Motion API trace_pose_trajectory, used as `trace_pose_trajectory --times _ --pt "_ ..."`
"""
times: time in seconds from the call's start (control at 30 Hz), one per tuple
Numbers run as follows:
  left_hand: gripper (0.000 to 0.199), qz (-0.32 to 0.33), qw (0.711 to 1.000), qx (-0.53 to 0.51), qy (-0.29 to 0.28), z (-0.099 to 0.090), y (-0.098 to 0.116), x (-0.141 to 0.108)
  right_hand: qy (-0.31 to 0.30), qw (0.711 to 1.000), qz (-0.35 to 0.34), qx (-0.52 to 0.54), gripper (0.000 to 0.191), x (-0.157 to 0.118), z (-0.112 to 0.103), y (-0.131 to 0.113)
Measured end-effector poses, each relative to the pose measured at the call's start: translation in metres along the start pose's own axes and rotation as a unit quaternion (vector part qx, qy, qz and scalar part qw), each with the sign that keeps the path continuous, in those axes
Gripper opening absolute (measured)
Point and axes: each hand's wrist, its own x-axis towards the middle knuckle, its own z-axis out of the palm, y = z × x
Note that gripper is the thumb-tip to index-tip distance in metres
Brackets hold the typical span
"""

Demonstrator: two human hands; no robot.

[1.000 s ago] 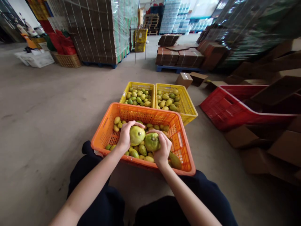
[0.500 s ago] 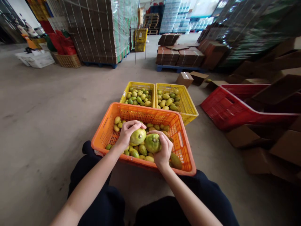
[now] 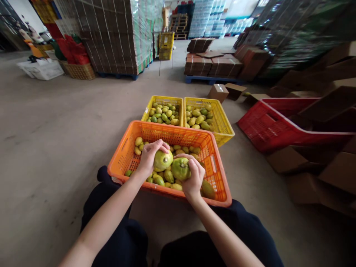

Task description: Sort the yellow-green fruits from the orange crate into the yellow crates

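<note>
My left hand (image 3: pixel 149 156) is wrapped over the far side of a yellow-green papaya (image 3: pixel 162 161), its stem end turned up toward me. A greener papaya (image 3: pixel 180 169) is gripped in my right hand (image 3: pixel 195 177), thumb on the near side, stem end also facing up. The two fruits sit side by side, almost touching, above an orange plastic crate (image 3: pixel 126 148). Beneath them the crate holds several smaller-looking yellow and green papayas (image 3: pixel 168 176), partly covered by my hands. One large papaya (image 3: pixel 207 190) lies at the crate's near right corner.
Beyond the orange crate stand two yellow crates of fruit, one left (image 3: pixel 147 113) and one right (image 3: pixel 224 124). At right are a red crate (image 3: pixel 258 128) and loose cardboard boxes (image 3: pixel 289 159). Farther back, flattened cartons lie on a blue pallet (image 3: pixel 198 79).
The fingers of my left hand have lifted slightly on the yellow-green papaya. Both fruits stay in nearly the same place; my right hand has barely moved.
</note>
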Motion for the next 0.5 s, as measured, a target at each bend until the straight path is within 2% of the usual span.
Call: trace_pose_trajectory --times 0.33,0.4,0.5 --pt "0.046 -0.021 1.000 -0.009 0.020 0.002 0.003 0.001 -0.005 1.000 0.011 -0.006 0.036 -0.001 0.001 -0.001" --pt "0.047 -0.068 0.996 -0.011 0.053 0.001 0.000 0.004 0.016 0.999 0.035 -0.009 0.034 0.000 0.003 0.004" --pt "0.044 -0.223 0.966 -0.054 0.120 0.000 -0.008 0.008 0.053 0.993 0.100 0.036 0.027 0.004 0.007 0.018"
